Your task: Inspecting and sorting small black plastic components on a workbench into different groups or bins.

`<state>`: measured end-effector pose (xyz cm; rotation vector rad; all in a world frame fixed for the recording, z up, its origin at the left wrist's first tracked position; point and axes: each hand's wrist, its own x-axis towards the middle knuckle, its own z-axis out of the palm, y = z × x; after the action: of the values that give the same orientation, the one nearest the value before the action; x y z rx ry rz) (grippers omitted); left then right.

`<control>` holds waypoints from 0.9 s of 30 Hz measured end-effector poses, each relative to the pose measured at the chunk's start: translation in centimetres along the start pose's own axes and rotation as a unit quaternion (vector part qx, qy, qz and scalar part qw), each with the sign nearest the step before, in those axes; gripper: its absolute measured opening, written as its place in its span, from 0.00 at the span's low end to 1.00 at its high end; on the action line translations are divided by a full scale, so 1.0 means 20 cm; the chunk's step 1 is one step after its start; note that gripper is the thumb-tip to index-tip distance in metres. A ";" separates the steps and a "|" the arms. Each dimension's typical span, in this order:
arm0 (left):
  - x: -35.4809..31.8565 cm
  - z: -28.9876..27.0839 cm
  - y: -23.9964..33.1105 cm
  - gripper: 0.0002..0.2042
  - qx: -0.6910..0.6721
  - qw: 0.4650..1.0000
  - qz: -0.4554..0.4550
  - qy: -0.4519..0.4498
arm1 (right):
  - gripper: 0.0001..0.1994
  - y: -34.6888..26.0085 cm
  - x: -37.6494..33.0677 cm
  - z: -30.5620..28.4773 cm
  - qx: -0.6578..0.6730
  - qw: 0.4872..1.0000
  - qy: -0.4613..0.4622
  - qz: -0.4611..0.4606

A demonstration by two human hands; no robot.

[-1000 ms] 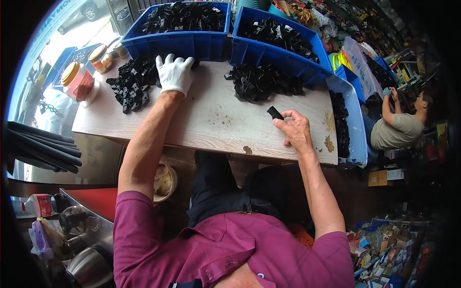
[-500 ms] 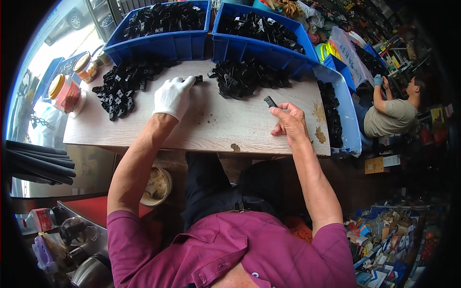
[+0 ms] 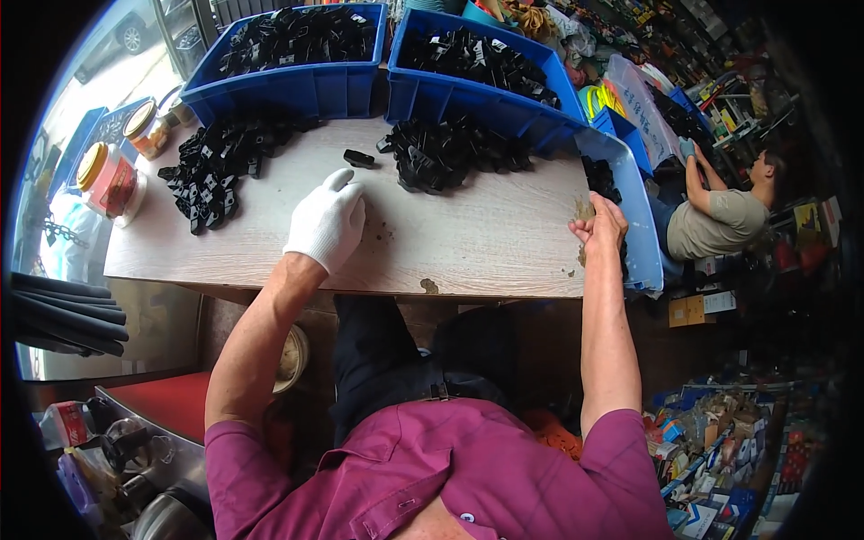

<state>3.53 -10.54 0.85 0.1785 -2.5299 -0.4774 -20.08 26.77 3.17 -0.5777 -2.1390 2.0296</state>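
Two blue bins stand side by side along the far edge of the table, both heaped with small black plastic parts, and a third, paler bin hangs off the right end with more black parts inside. On the tabletop lie two loose piles of the same parts, the left pile sprawling far left and the right pile bunched just in front of the right-hand blue bin. Between the piles lies one single part on its own, a short, dark, blocky piece lying flat on the wood, clear of both piles. Two jars with yellowish lids stand at the far left corner. The left hand, in a white glove, hovers or rests on the table just near of that single part, palm down, fingers together and curled loosely, one fingertip stretched toward the part without touching it. The left forearm runs straight up from the near edge. The right hand, bare, is out at the table's right edge beside the pale bin, fingers bunched together; whether they pinch anything I cannot tell. Another person sits well off to the right, arms raised among cluttered shelves.
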 end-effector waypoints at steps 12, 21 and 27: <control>-0.03 0.02 0.02 0.13 0.025 0.998 0.060 -0.021 | 0.27 -0.02 -0.16 0.37 -0.156 0.963 -0.215 -0.045; -0.01 0.00 0.05 0.10 0.058 0.996 0.063 -0.015 | 0.24 -0.02 -0.19 0.48 -0.284 0.923 -0.213 -0.150; -0.01 0.03 0.05 0.08 0.044 0.993 0.103 0.022 | 0.18 0.05 -0.15 0.46 -0.263 0.931 -0.190 -0.169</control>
<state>3.32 -9.38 0.75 -0.0408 -2.4929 -0.2783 -20.40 17.13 2.00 0.1626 -2.7898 1.4684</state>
